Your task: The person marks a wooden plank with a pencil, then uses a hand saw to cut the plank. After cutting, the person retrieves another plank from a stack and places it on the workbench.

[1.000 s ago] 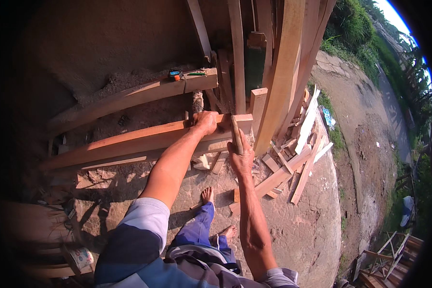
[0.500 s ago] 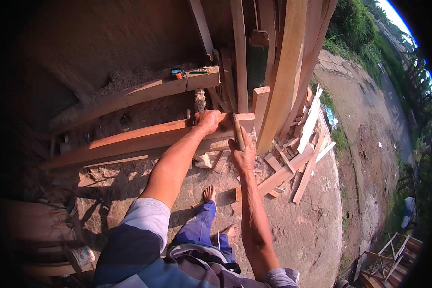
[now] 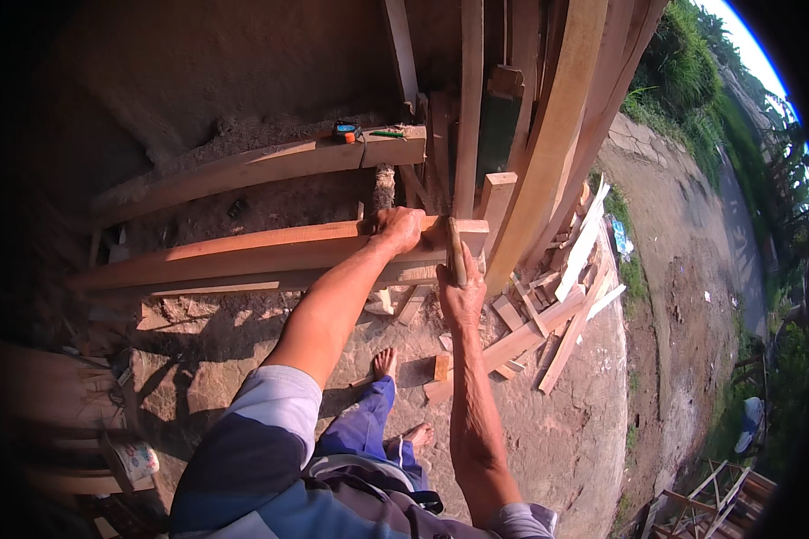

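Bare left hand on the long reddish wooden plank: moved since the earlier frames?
No visible shift. Against the long brown wooden beam beyond it, the bare left hand keeps its place; both appear slightly further right in view.

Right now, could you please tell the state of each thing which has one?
Left hand: on front beam, fingers partly hidden
Right hand: closed around wooden handle
Front beam: horizontal
Blue-and-orange tool: on rear beam
Green pencil: lying on rear beam
Tall planks: standing, slanted
Offcuts: heaped on ground
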Action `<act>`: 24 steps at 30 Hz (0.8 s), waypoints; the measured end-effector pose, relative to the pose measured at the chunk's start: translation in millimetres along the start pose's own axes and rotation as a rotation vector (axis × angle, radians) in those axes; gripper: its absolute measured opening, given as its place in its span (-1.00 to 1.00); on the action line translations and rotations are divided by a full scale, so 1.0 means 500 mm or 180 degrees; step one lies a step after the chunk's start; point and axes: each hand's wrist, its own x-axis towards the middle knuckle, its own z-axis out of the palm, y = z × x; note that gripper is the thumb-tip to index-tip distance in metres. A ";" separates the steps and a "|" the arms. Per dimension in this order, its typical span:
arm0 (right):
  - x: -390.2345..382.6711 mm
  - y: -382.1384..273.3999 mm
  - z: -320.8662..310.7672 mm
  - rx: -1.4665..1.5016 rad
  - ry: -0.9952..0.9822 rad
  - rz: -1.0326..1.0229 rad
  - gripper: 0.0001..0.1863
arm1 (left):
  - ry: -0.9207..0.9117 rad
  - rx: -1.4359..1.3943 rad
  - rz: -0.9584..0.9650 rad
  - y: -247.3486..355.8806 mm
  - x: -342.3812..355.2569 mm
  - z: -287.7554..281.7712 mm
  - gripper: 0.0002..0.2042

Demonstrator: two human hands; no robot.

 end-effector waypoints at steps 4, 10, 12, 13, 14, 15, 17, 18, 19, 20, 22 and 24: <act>-0.308 -0.085 -0.134 -0.0233 -0.0088 0.0775 -0.31 | -0.0403 -0.0054 0.0089 -0.014 0.036 -0.020 -0.49; -0.478 -0.181 -0.206 -0.0553 0.0036 0.0473 -0.33 | -0.0391 0.0016 0.0138 -0.021 0.041 -0.007 -0.31; -0.257 -0.095 -0.107 -0.0182 0.0077 0.0675 -0.35 | -0.0294 0.0051 0.0045 -0.009 0.016 0.004 -0.55; -0.148 -0.053 -0.066 -0.0192 0.0056 0.0493 -0.34 | -0.0137 0.0091 -0.0004 -0.004 0.006 0.006 -0.61; -0.059 -0.021 -0.017 -0.0090 0.0207 -0.0135 -0.31 | -0.0111 0.0172 -0.0070 0.001 -0.003 0.005 -0.67; -0.033 -0.002 -0.007 -0.0100 -0.0030 0.0190 -0.31 | 0.0073 0.0118 -0.0012 0.001 -0.003 -0.001 -0.71; -0.077 -0.001 -0.029 -0.0178 -0.0128 0.0435 -0.28 | -0.0178 0.0075 0.0031 -0.002 0.007 -0.010 -0.67; -0.145 -0.019 -0.059 -0.0197 -0.0001 0.0221 -0.26 | -0.0303 0.0059 0.0089 -0.005 0.017 -0.014 -0.52; -0.252 -0.053 -0.109 -0.0355 -0.0079 0.0329 -0.25 | -0.0345 0.0064 0.0109 -0.011 0.032 -0.022 -0.44; -0.363 -0.094 -0.158 -0.0638 -0.0185 0.0465 -0.28 | -0.0351 0.0047 0.0133 -0.016 0.039 -0.023 -0.35; -0.544 -0.183 -0.244 -0.0573 -0.0203 0.0824 -0.32 | -0.0604 -0.0037 0.0059 -0.023 0.050 -0.020 -0.32; -0.547 -0.188 -0.243 -0.0610 -0.0227 0.0782 -0.33 | -0.0521 0.0016 0.0039 -0.022 0.050 -0.015 -0.30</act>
